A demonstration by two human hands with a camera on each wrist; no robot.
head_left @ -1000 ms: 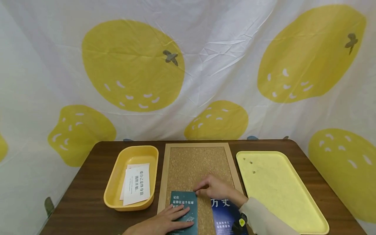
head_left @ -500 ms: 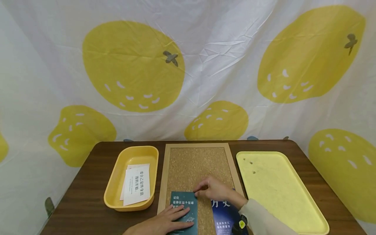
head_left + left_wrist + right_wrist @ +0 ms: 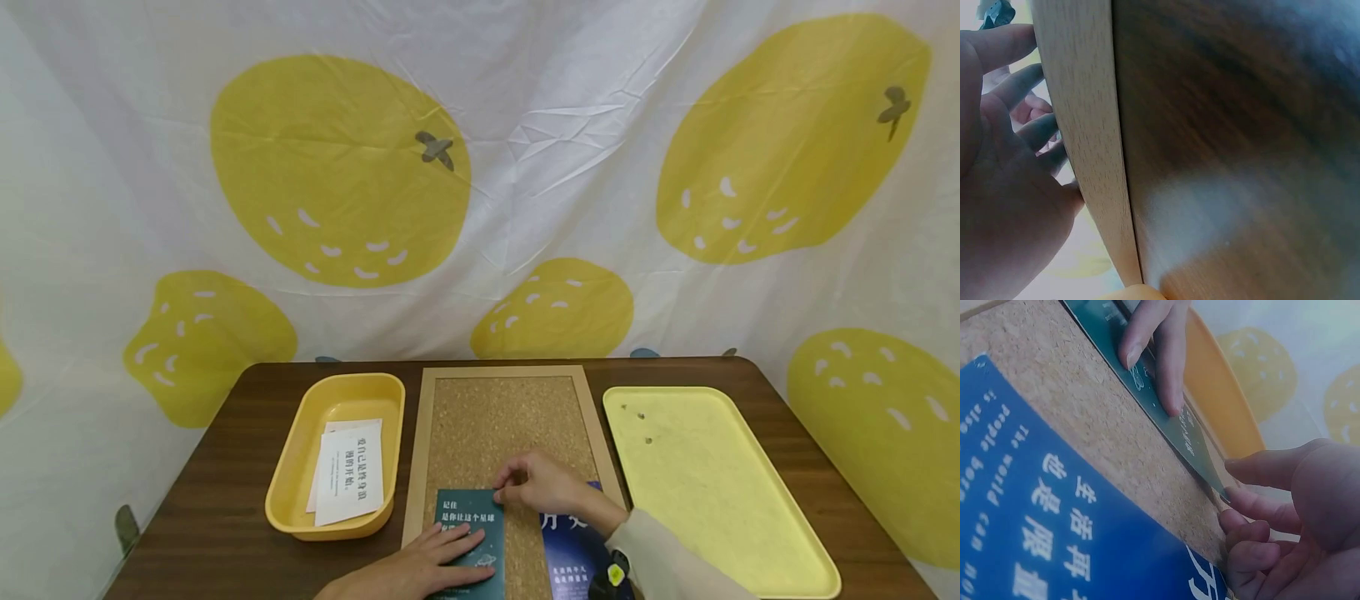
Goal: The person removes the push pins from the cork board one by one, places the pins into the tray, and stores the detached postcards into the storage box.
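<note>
Pressing teal card (image 3: 483,510) to corkboard (image 3: 510,425), lower L part, near L frame edge: L hand (image 3: 427,562) is lying flat over card face, fingers spread wide. R hand (image 3: 543,483) is working at card's top R corner, thumb + index narrowed to a pinch there, other fingers curling under. Whether anything small is sitting betw. those tips: can't tell.

Progress (est.): looking partway. Two cards are lying on board. Blue card (image 3: 570,550) is resting R of teal one w/ bare cork showing betw.; prob. already placed, as neither hand is holding it. Light spot (image 3: 982,361) is showing at one of its corners in R wrist view, poss. a fastener, not sure. Teal corner is apparently still needing attn. White cards (image 3: 348,471), at least 2, are lying overlapped in orange bin (image 3: 363,400), untouched; prob. remaining.

Hidden/unclear: lower ends of both cards are running out of head view. R forearm + sleeve (image 3: 675,558) are covering part of blue card; L hand is masking teal print. Dark specks (image 3: 641,415) are showing on yellow tray (image 3: 697,492), too small to ID. L wrist view is mostly showing frame + table (image 3: 1235,137); fingertips there are going out of sight behind frame.
</note>
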